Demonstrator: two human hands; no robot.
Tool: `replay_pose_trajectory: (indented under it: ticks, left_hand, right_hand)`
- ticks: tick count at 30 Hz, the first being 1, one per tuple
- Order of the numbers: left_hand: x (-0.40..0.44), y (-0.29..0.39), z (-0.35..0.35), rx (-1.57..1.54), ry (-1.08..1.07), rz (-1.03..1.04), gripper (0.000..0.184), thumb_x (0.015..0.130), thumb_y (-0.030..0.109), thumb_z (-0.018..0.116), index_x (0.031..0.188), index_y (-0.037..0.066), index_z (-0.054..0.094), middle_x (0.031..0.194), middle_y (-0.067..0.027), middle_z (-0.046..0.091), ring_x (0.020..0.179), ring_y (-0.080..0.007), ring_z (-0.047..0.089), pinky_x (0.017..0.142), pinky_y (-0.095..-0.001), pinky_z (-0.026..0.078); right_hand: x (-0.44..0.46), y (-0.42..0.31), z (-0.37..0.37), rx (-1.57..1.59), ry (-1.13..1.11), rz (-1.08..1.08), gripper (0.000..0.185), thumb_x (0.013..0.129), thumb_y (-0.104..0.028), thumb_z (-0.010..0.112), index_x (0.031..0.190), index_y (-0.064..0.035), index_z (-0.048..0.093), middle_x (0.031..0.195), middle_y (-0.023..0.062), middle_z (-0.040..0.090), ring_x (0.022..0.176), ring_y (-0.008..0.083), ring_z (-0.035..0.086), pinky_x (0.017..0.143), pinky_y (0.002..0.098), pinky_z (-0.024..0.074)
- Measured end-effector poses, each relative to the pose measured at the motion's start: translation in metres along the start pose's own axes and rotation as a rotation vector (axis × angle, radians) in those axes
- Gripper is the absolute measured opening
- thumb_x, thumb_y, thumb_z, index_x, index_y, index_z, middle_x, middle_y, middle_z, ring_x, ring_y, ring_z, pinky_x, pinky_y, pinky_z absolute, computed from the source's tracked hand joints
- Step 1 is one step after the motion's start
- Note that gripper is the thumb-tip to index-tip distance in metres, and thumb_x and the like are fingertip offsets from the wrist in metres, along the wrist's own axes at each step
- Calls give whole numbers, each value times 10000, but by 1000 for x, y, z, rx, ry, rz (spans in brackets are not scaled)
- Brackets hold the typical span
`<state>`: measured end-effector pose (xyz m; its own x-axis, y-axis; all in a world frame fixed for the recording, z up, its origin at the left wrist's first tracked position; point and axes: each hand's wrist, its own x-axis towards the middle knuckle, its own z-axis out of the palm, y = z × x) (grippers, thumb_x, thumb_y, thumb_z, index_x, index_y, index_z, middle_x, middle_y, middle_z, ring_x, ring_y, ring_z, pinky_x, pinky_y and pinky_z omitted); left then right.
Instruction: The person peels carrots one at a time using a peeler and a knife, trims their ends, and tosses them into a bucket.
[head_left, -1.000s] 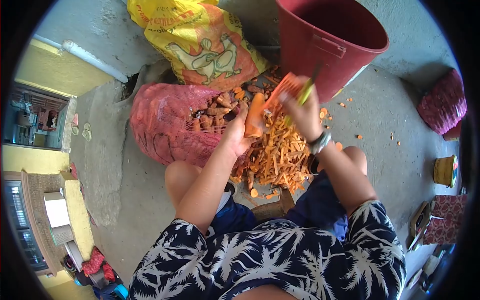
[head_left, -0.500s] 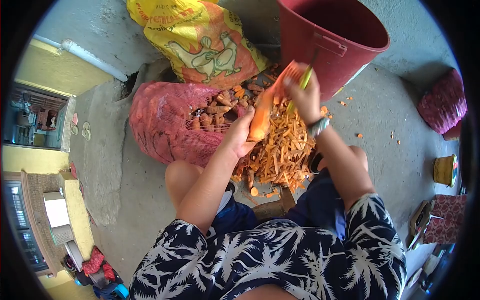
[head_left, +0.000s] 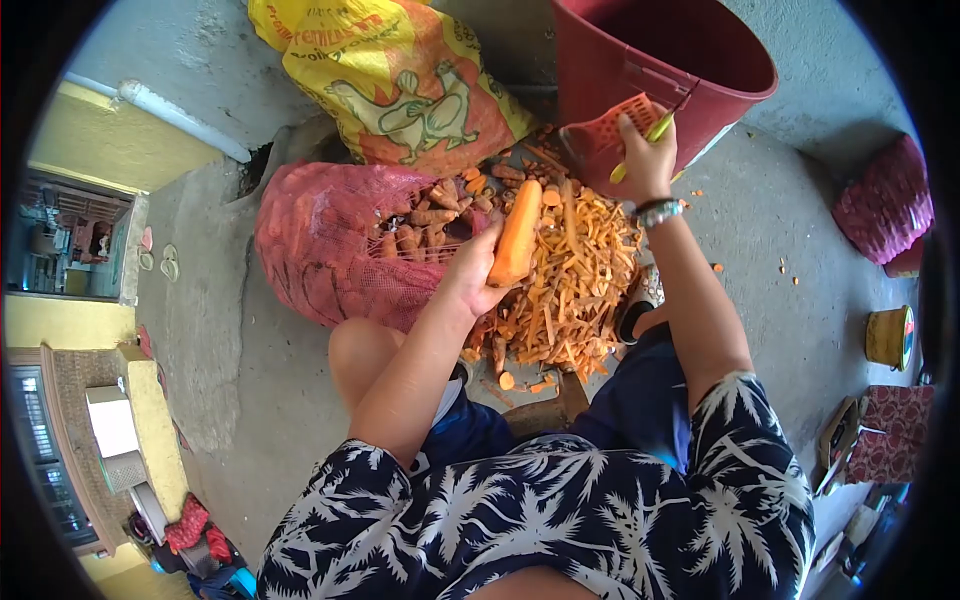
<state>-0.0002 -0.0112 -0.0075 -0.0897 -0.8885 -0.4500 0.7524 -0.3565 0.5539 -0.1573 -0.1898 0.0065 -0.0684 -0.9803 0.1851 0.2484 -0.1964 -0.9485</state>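
A peeled orange carrot (head_left: 516, 235) is held in my left hand (head_left: 474, 272), pointing up and away from me. My right hand (head_left: 648, 158) is closed around an orange peeler with a slotted plate (head_left: 612, 122) and a yellow-green handled knife (head_left: 655, 131), up beside the red bin. The tool does not touch the carrot. Below both hands lies a heap of orange peelings (head_left: 575, 285) on the floor. Left of the heap, a red mesh sack (head_left: 325, 245) lies open with unpeeled carrots (head_left: 432, 217) at its mouth.
A tall red bin (head_left: 600, 60) stands behind the heap. Beside it leans a yellow and orange printed sack (head_left: 400, 90). At the right are a purple mesh sack (head_left: 885, 205) and a yellow bucket (head_left: 887, 339). Slippers (head_left: 169, 262) lie at the left.
My right hand has moved up and away from the carrot with the peeler and knife. The carrot now shows fully in my left hand, which has stayed nearly in place.
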Motion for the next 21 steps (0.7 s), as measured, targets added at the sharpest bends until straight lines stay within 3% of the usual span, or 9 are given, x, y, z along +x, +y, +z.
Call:
replay_pose_trajectory:
  ticks: [2, 5, 6, 8, 10, 12, 14, 16, 21]
  left_hand:
    - [0, 8, 5, -119, 198, 30, 362, 945, 355, 361, 1140, 78, 491, 943, -42, 581, 778, -144, 557, 710, -347, 468]
    - [3, 2, 8, -15, 188, 26, 383, 938, 382, 370, 1136, 76, 489, 936, -55, 582, 816, -164, 567, 738, -349, 465]
    - [1, -2, 8, 38, 187, 17, 394, 935, 395, 374, 1135, 75, 487, 932, -61, 582, 835, -174, 572, 753, -350, 464]
    - [3, -6, -11, 58, 123, -7, 409, 930, 406, 378, 1125, 64, 491, 915, -69, 586, 821, -178, 572, 743, -338, 470]
    - [0, -1, -13, 27, -148, -108, 407, 931, 396, 384, 1123, 55, 493, 935, -74, 583, 831, -173, 571, 751, -326, 470]
    - [-4, 3, -6, 20, -128, -100, 407, 926, 400, 393, 1126, 60, 493, 985, -74, 570, 854, -172, 566, 756, -322, 473]
    - [-4, 4, 10, 27, 165, 29, 402, 921, 403, 408, 1122, 67, 497, 977, -70, 571, 853, -166, 563, 740, -316, 480]
    - [-3, 3, 4, 32, 111, 32, 397, 916, 393, 428, 1128, 66, 495, 981, -64, 569, 861, -167, 560, 729, -315, 484]
    - [-9, -4, -2, 50, 17, -19, 386, 931, 355, 408, 1131, 35, 487, 954, -83, 572, 819, -170, 572, 714, -305, 483]
  right_hand:
    - [-63, -11, 7, -135, -325, -53, 342, 764, -17, 642, 1071, -34, 493, 926, 62, 582, 864, 154, 575, 746, 298, 489]
    - [-89, -25, 15, -141, -500, 59, 383, 752, -10, 653, 1104, -55, 508, 949, 51, 578, 850, 130, 555, 753, 260, 468]
    - [-71, -15, 14, -117, -413, 123, 318, 751, 8, 644, 1041, -48, 526, 933, 48, 578, 840, 125, 559, 713, 261, 477]
    - [-19, 20, 3, -200, -172, -140, 290, 768, 15, 620, 1024, -42, 499, 925, 57, 580, 804, 128, 568, 657, 252, 489]
    - [0, 5, -4, -73, 47, 95, 287, 786, 11, 598, 1033, -44, 463, 907, 62, 576, 757, 125, 571, 616, 230, 494]
    - [-19, 0, -4, -88, -126, -24, 305, 801, -1, 581, 1070, -30, 439, 924, 60, 571, 721, 117, 567, 593, 213, 487]
    - [-73, -32, 6, -115, -396, 92, 351, 795, -7, 592, 1109, -33, 438, 942, 54, 570, 767, 111, 569, 605, 215, 490]
    - [-90, -19, 9, -118, -522, 74, 387, 779, -10, 614, 1129, -64, 457, 946, 40, 565, 767, 94, 565, 604, 213, 488]
    - [-4, 5, -5, -149, -85, -20, 288, 779, 6, 603, 1039, -50, 492, 837, 39, 590, 630, 84, 560, 518, 201, 467]
